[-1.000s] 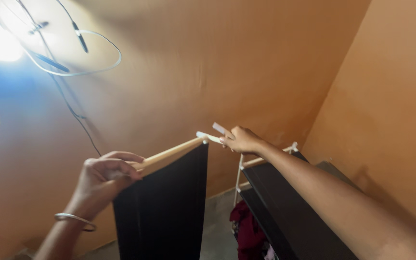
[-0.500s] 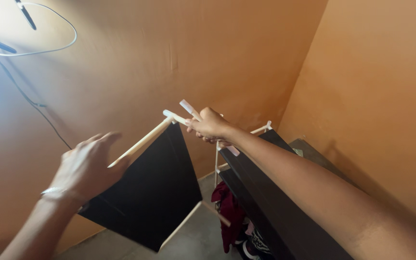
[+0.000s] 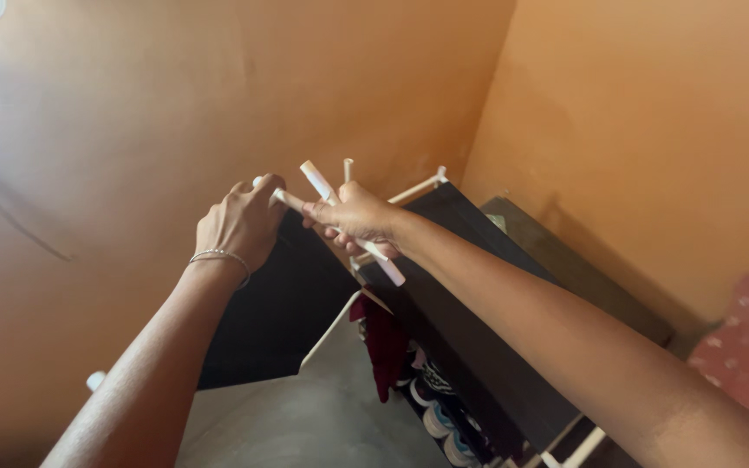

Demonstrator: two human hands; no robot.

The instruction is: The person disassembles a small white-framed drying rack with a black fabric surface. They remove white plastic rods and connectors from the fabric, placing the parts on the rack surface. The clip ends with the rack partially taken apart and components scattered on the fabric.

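Left hand had moved up the rod, fingers closed on its end (panel hanging); right hand gripped white tubes.

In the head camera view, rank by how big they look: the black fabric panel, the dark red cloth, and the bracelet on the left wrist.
1. Black fabric panel, by far the largest.
2. Dark red cloth, hanging beside the rack; part of it may be hidden.
3. Bracelet, smallest, though it sits nearest the camera.
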